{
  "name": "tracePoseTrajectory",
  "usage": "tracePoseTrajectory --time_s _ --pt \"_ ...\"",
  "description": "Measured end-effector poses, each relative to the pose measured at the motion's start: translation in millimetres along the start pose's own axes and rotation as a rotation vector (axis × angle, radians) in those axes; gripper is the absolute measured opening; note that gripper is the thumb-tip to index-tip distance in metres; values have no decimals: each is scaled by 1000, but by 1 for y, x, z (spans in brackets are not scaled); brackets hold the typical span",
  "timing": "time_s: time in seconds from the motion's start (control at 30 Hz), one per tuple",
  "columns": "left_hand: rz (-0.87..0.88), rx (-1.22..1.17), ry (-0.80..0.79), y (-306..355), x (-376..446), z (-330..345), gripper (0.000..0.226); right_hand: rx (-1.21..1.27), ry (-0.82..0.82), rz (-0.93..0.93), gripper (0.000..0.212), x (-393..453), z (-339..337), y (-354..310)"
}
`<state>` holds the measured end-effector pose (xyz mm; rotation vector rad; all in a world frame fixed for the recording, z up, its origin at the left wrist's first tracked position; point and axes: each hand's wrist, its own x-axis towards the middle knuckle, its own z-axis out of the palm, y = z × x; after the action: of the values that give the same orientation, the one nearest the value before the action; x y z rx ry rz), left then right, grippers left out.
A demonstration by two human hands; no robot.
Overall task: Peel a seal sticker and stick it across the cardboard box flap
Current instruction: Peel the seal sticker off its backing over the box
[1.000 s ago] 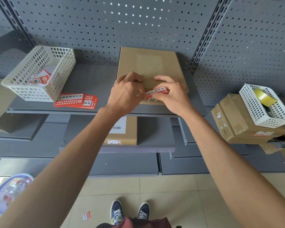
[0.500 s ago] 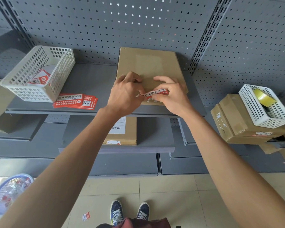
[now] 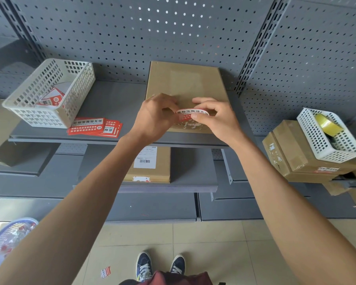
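A flat brown cardboard box [image 3: 185, 83] lies on the grey shelf [image 3: 119, 101] in front of me. Just above its near edge I hold a red and white seal sticker [image 3: 191, 115] between both hands. My left hand [image 3: 154, 118] pinches its left end. My right hand [image 3: 218, 118] grips its right end with thumb and fingers. The sticker curls upward in the middle. White sticker residue shows on the box below the sticker.
A stack of red sticker sheets [image 3: 94, 127] lies left of the box, beside a white basket [image 3: 49, 93] holding more sheets. At right, another white basket [image 3: 329, 134] with a tape roll sits on cardboard boxes [image 3: 296, 155]. A labelled box [image 3: 150, 165] lies on the lower shelf.
The sticker has bowed upward between my fingers and shows more of its printed face. Both hands stay at the box's near edge.
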<state>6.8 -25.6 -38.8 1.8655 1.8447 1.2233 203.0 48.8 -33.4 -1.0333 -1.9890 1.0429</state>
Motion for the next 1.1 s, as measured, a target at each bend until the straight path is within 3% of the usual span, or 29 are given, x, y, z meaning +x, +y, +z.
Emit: tracePoseTrajectory --time_s 0.17,0.4,0.6,0.73,1.0,1.1 --pt "-74 -195 47 -1 4 -4 25 125 -20 19 16 0 -12 -15" --pt "-109 -174 63 4 10 -12 37 260 84 -11 26 -5 -15 -20" --pt "-145 -151 32 0 7 -21 33 133 148 -51 6 -10 -24 -13" --pt "-148 -172 30 0 5 -18 17 55 160 -43 9 -16 -17 -14" --pt "-198 -203 151 4 -10 -18 15 116 268 -19 12 -34 -1 -9" --pt "-204 -167 226 17 -23 -12 10 -6 327 -78 11 -47 8 -6"
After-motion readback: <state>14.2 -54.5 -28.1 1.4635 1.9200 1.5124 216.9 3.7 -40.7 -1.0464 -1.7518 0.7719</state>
